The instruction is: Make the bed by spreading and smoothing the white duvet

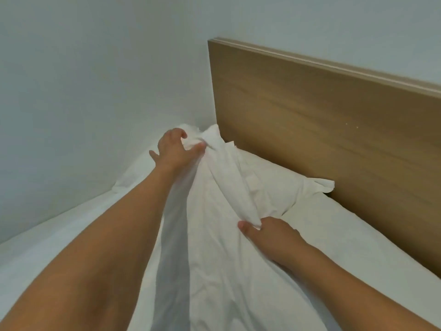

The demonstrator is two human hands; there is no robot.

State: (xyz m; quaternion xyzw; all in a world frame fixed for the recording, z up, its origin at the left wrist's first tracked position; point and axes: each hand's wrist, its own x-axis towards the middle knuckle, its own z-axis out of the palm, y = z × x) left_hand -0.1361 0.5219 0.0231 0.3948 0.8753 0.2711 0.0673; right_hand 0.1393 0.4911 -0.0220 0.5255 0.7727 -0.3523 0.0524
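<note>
Bed (346, 240), white sheet, wooden headboard (322, 130); pillow (274, 182) at head end, white duvet (214, 259) bunched over it.

Headboard (334, 130) cropped at right.
</note>
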